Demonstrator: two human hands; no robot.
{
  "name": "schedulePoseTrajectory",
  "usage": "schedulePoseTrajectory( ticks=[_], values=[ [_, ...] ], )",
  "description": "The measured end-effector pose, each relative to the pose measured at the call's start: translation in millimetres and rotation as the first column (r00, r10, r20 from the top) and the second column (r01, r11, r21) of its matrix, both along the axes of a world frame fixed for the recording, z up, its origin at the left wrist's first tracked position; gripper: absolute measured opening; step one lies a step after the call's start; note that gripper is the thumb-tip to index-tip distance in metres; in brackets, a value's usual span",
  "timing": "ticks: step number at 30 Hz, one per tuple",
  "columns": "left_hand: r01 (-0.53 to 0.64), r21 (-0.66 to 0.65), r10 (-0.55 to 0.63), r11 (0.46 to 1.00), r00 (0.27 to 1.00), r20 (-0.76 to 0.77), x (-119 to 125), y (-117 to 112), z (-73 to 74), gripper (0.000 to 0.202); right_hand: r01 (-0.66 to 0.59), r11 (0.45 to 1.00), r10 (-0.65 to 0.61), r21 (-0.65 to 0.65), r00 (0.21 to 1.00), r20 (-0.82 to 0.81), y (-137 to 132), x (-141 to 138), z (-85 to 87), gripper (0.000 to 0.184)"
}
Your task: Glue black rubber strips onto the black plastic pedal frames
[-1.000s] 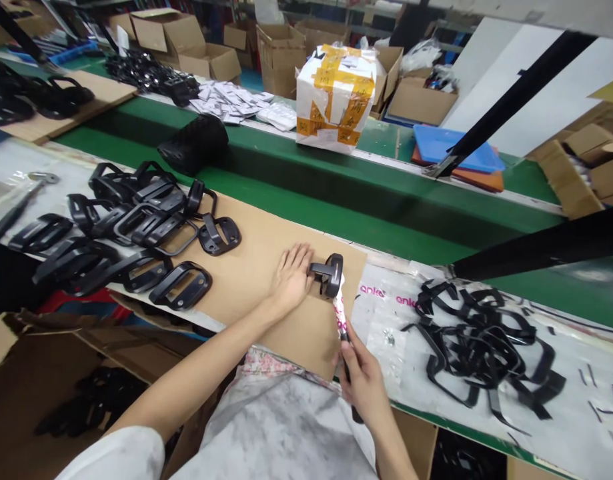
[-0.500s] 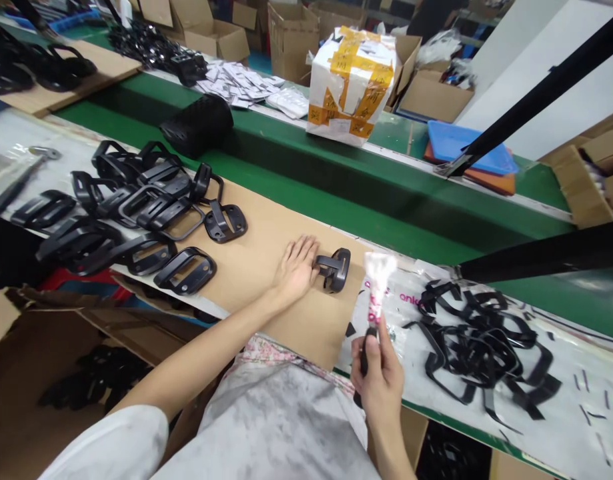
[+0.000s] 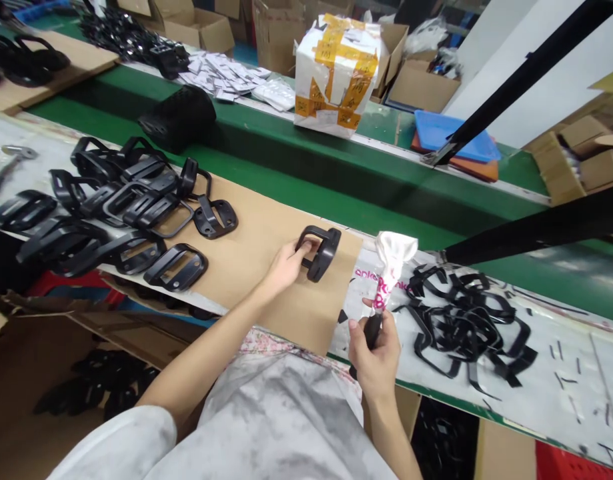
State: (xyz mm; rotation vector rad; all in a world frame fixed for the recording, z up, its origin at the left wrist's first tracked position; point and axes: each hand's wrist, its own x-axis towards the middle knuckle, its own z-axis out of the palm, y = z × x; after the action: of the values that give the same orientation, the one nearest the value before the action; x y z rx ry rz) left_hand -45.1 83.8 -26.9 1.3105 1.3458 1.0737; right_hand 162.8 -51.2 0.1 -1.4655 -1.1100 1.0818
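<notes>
My left hand [image 3: 285, 265] grips a black plastic handle part [image 3: 319, 250] and holds it tilted up on edge over the brown cardboard sheet [image 3: 266, 233]. My right hand [image 3: 376, 353] is closed round a black-handled tool [image 3: 371, 333] whose upper end is wrapped in white plastic with pink print [image 3: 389, 267]. The tool points upward, a little right of the part and apart from it. To the right lies a heap of black plastic trimmings [image 3: 461, 327] on a white sheet.
Several finished black handle parts [image 3: 116, 207] are piled at the left of the cardboard. A green conveyor belt [image 3: 336, 173] runs behind, with a taped white box [image 3: 336, 73] beyond it. Black poles [image 3: 531, 227] cross at the right. Cardboard boxes stand below and at the back.
My left hand has lifted the black part from lying on the cardboard and tipped it up. My right hand has drawn the wrapped tool away from the part and raised it upright.
</notes>
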Motion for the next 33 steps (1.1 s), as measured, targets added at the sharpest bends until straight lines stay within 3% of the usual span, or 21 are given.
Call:
schedulePoseTrajectory(
  ticks=[2, 4, 7, 10, 15, 18, 20, 23, 26, 30, 33],
  values=[
    [0.030, -0.027, -0.021, 0.999, 0.963, 0.267, 9.5, -7.3, 9.1, 0.051, 0.004, 0.997, -0.005, 0.078, 1.000, 0.003, 4.2, -5.8, 8.9, 0.040],
    [0.080, -0.031, -0.059, 0.996, 0.901, 0.429, 18.2, -16.7, 16.8, 0.050, -0.016, 0.987, 0.015, 0.159, 1.000, 0.006, 8.3, -13.2, 18.3, 0.033],
    [0.128, -0.027, -0.096, 0.991, 0.854, 0.511, 25.5, -30.2, 26.4, 0.048, -0.048, 0.966, 0.047, 0.254, 0.999, 0.009, 12.3, -22.2, 29.0, 0.033],
    [0.153, -0.041, -0.116, 0.987, 0.871, 0.478, 26.4, -39.7, 36.8, 0.055, -0.103, 0.962, 0.093, 0.254, 0.994, 0.050, 14.3, -23.5, 30.6, 0.035],
    [0.227, -0.072, -0.194, 0.971, 0.929, 0.316, 17.9, -52.2, 51.9, 0.065, -0.105, 0.983, 0.081, 0.152, 0.985, 0.155, 16.4, -14.9, 14.8, 0.025],
    [0.298, -0.111, -0.280, 0.948, 0.947, 0.156, 2.5, -60.3, 52.1, 0.078, -0.031, 0.999, 0.030, 0.025, 0.999, 0.040, 20.4, -13.2, 5.7, 0.040],
    [0.411, -0.148, -0.411, 0.899, 0.911, 0.033, -10.2, -64.9, 48.3, 0.077, -0.039, 0.995, 0.027, -0.097, 0.993, -0.118, 26.1, -14.0, 3.0, 0.051],
    [0.560, -0.119, -0.572, 0.820, 0.793, -0.208, -23.2, -67.6, 38.5, 0.086, -0.102, 0.968, 0.019, -0.231, 0.942, -0.336, 37.9, -14.9, 1.2, 0.060],
    [0.536, -0.001, -0.472, 0.844, 0.742, -0.476, -21.2, -62.7, 24.1, 0.091, -0.102, 0.967, -0.001, -0.235, 0.915, -0.403, 49.5, -14.5, -1.8, 0.061],
    [0.463, 0.111, -0.269, 0.879, 0.675, -0.687, -4.5, -47.0, -0.2, 0.058, -0.046, 0.983, -0.026, -0.180, 0.926, -0.377, 60.5, -14.9, -5.3, 0.059],
    [0.449, 0.161, -0.180, 0.879, 0.625, -0.760, 3.8, -34.6, -16.2, 0.047, -0.030, 0.989, -0.019, -0.145, 0.944, -0.328, 60.3, -13.6, -2.7, 0.060]
  ],
)
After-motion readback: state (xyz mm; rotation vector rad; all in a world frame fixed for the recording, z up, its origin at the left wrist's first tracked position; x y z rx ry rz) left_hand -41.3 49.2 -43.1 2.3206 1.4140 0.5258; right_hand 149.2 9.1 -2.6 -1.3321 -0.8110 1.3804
